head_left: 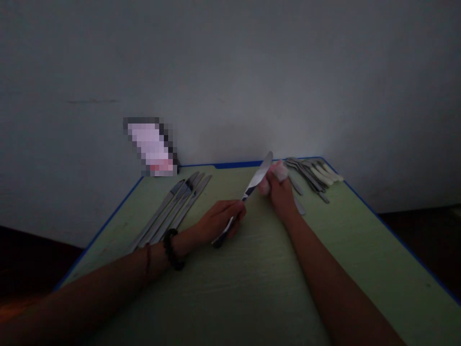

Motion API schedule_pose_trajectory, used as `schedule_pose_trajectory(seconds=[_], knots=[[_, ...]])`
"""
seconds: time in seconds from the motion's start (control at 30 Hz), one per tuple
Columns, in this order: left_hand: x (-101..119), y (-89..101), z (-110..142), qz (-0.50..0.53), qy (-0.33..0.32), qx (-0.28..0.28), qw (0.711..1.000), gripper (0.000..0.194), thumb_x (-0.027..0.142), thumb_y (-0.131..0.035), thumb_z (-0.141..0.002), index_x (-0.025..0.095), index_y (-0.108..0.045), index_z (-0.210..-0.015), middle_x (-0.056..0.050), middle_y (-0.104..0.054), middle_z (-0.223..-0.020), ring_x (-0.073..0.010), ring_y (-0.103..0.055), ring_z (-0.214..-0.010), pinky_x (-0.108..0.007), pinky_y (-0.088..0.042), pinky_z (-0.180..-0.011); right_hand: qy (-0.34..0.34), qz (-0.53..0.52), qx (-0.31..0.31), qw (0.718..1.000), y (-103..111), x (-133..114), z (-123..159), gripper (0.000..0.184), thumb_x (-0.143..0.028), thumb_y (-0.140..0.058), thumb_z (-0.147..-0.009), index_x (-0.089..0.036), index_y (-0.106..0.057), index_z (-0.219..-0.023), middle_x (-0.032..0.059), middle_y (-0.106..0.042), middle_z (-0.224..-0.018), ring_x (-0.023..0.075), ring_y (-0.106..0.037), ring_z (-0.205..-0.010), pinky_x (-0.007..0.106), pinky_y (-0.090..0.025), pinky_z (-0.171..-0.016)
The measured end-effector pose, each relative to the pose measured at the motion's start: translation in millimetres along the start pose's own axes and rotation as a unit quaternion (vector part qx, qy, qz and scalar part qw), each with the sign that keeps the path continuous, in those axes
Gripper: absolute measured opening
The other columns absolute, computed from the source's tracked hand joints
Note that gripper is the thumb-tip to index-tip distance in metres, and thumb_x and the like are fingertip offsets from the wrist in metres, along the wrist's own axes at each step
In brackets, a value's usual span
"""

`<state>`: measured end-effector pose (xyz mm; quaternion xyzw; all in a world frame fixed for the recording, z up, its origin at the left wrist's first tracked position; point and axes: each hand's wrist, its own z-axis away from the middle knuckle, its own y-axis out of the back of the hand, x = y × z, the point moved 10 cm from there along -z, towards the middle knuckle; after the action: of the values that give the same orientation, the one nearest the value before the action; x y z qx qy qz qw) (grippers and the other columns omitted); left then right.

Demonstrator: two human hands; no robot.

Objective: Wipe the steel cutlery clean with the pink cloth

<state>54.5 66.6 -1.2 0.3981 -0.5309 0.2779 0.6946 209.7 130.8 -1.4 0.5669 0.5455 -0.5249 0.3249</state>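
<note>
- Gripping the dark handle end of a long silver table knife [254,185], our left hand [223,221] sits at centre frame, fingers curled shut round the handle just above the green tabletop with a blue edge [252,288].
- We note the knife's long axis runs diagonally, from the handle at lower centre up and to the right, with the rounded blade tip ending near the table's far edge.
- Our right hand [281,192] is closed on a small pale pink-white cloth [275,172], pinched against the upper part of the blade; fingers bunched, cloth touching metal.
- So the blade lies between our two hands: the handle is in the left, the tip by the right, and the right hand is the nearer one to the blade end.
- A dark beaded bracelet [172,250] is on our left wrist.
- Left of centre, a row of matching silver knives [173,209] lies side by side on the table, their long axes roughly parallel to the held knife, well apart from it.
- Upper right of the table: a heap of mixed cutlery with pale handles [313,175], just beyond our right hand; whether it touches the hand we cannot tell in the dim light.
- A blurred-out pinkish object [151,146] stands at the table's far left corner against the grey wall [230,72].
</note>
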Motion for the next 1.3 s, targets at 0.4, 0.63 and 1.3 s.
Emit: schedule_pose_trajectory(seconds=[0.4, 0.63, 1.3], knots=[[-26, 41.9, -13, 0.169, 0.009, 0.181, 0.969, 0.029, 0.039, -0.042, -0.086, 0.016, -0.058, -0.077, 0.003, -0.048, -0.052, -0.0102, -0.045, -0.044, -0.019, -0.035, -0.039, 0.149, 0.263, -0.111, 0.947, -45, -23, 27, 0.053, -0.032, -0.061, -0.077, -0.019, -0.049, -0.126, 0.0164, -0.044, -0.128, 0.027, -0.047, -0.12, 0.044, -0.038, -0.104], [-7, 29.9, -8, 0.257, 0.001, 0.16, 0.953, 0.02, 0.037, -0.056, -0.084, 0.019, -0.053, -0.09, 0.005, -0.052, -0.062, -0.0062, -0.044, -0.041, -0.013, -0.027, -0.03, 0.12, 0.195, -0.196, 0.954, -57, -29, 34, 0.061, -0.016, -0.054, -0.073, -0.027, -0.047, -0.133, 0.006, -0.062, -0.12, 0.0226, -0.058, -0.104, 0.042, -0.042, -0.097], [-4, 48.5, -10, 0.091, -0.054, 0.209, 0.972, 0.033, 0.039, -0.053, -0.088, 0.016, -0.06, -0.111, 0.003, -0.053, -0.062, -0.008, -0.047, -0.047, -0.017, -0.037, -0.041, 0.174, 0.325, -0.229, 0.901, -65, -27, 35, 0.034, -0.035, -0.056, -0.086, -0.015, -0.063, -0.112, 0.0076, -0.061, -0.096, 0.0174, -0.057, -0.089, 0.03, -0.044, -0.082]])
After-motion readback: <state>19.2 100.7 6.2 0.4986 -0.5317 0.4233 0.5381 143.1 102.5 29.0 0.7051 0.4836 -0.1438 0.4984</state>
